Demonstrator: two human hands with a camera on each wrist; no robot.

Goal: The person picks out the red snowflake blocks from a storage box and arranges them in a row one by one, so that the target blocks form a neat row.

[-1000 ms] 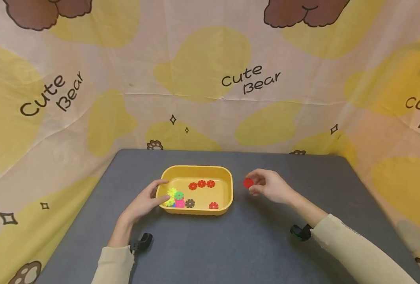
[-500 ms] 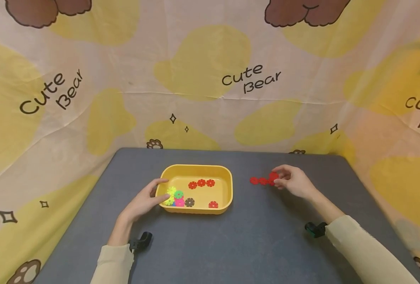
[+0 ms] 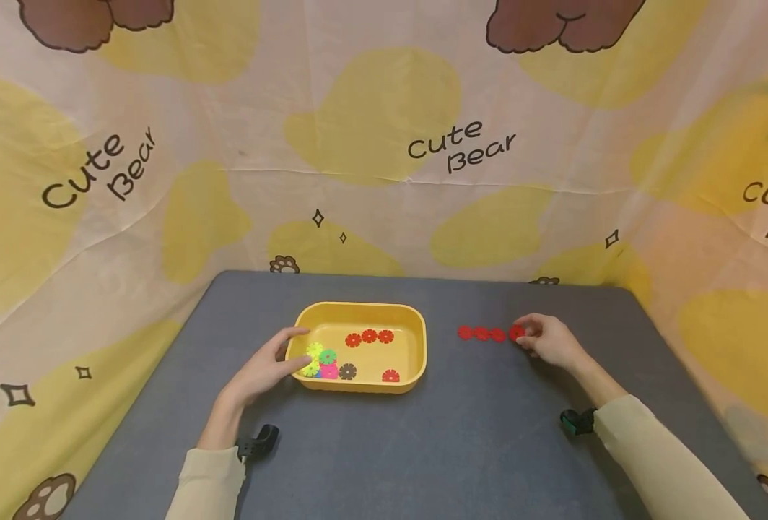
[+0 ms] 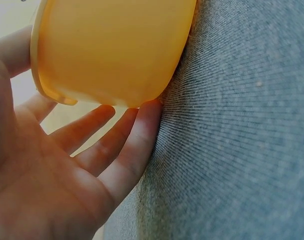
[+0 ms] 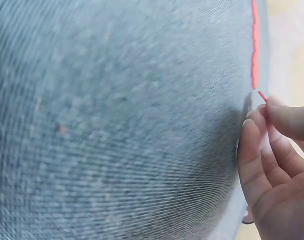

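Note:
My left hand (image 3: 263,372) grips the left end of a yellow plastic basin (image 3: 358,387), thumb over the rim. In the left wrist view its other fingers (image 4: 124,155) lie against the basin's outer wall. Between thumb and fingertips my right hand (image 3: 549,343) pinches a red notched disc (image 3: 517,333), a snowflake building piece. It is at the right end of a row of three red discs (image 3: 482,334) lying on the table. In the right wrist view the held disc (image 5: 262,95) appears edge-on, tilted and slightly apart from the row.
Inside the basin, several red discs (image 3: 369,336) lie apart from a dark brown disc (image 3: 348,371). Yellow, green (image 3: 328,357), pink and blue discs cluster at its left end. The grey table (image 3: 397,455) backs onto a printed cloth (image 3: 371,115).
My right hand has moved right from beside the basin with the red disc, uncovering the row, and has come down at its right end. The left hand and basin have stayed put.

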